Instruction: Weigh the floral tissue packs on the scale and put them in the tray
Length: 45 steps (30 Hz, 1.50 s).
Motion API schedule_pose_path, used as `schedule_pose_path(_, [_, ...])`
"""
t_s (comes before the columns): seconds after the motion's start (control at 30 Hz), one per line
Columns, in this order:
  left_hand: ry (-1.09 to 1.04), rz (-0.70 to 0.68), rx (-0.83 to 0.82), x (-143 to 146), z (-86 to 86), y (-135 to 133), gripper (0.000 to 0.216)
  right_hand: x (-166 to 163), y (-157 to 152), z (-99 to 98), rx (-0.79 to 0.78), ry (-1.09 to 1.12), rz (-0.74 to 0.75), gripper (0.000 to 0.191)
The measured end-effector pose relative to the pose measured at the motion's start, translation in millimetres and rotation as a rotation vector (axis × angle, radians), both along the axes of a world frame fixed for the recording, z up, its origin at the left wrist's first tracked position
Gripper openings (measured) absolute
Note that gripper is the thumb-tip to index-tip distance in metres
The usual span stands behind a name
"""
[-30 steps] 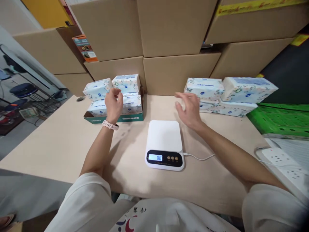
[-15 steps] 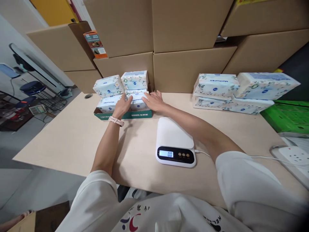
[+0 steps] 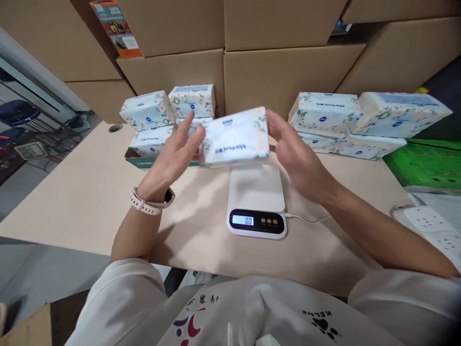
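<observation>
A soft pack of tissues (image 3: 236, 137), white with a floral print and blue lettering, is held slightly tilted in the air over the back of a white digital scale (image 3: 256, 190). My right hand (image 3: 297, 154) grips its right end, fingers partly hidden behind it. At the left end, the thumb of my left hand (image 3: 176, 154) presses against the pack's edge; a pink-banded watch (image 3: 146, 204) is on that wrist. The scale's lit display reads 0.0. Behind my left hand, a green open carton (image 3: 139, 161) holds more tissue packs (image 3: 149, 113), stacked in two layers.
More tissue packs (image 3: 324, 113) are stacked at the back right of the table (image 3: 72, 192). Large cardboard boxes (image 3: 173, 72) form a wall behind. A green crate (image 3: 425, 163) and a power strip (image 3: 432, 221) lie to the right; a white cable (image 3: 309, 221) runs from the scale.
A tissue pack has been lifted out of the front right of the green carton and carried right, toward the scale, between my hands. The view has tipped downward a little.
</observation>
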<state>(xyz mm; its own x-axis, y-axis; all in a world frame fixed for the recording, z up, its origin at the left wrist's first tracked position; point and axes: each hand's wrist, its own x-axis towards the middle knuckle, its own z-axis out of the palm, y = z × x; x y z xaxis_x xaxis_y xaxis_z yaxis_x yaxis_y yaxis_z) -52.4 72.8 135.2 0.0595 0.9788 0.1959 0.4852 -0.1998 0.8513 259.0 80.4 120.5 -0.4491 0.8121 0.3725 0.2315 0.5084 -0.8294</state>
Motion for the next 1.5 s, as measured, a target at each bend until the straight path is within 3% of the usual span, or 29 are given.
schedule_pose_path(0.1, [0.025, -0.102, -0.131, 29, -7.5, -19, 0.118, 32, -41, -29.7, -0.045, 0.016, -0.04, 0.071])
schedule_pose_path(0.2, [0.091, -0.181, -0.148, 45, -18.7, -24, 0.117, 51, -64, -59.8, -0.101, 0.027, -0.109, 0.068])
schedule_pose_path(0.3, [0.102, -0.183, -0.119, 51, -28.6, -25, 0.115, 60, -72, -80.3, -0.185, 0.048, -0.159, 0.064])
schedule_pose_path(0.43, [-0.058, -0.155, -0.169, 52, -43.9, -29, 0.114, 66, -71, -93.8, -0.213, 0.16, -0.209, 0.059])
schedule_pose_path(0.63, [-0.43, -0.119, -0.208, 46, -81.7, -44, 0.101, 74, -69, -108.2, -0.175, 0.237, -0.313, 0.056])
schedule_pose_path(0.8, [-0.527, -0.184, -0.266, 43, -100.5, -49, 0.095, 73, -74, -114.2, -0.189, 0.215, -0.306, 0.06])
schedule_pose_path(1.13, [-0.502, -0.205, -0.28, 41, -101.7, -48, 0.101, 73, -76, -122.9, -0.148, 0.23, -0.275, 0.063])
schedule_pose_path(1.5, [-0.494, -0.16, -0.271, 43, -105.5, -46, 0.099, 63, -74, -111.6, -0.08, 0.398, -0.511, 0.051])
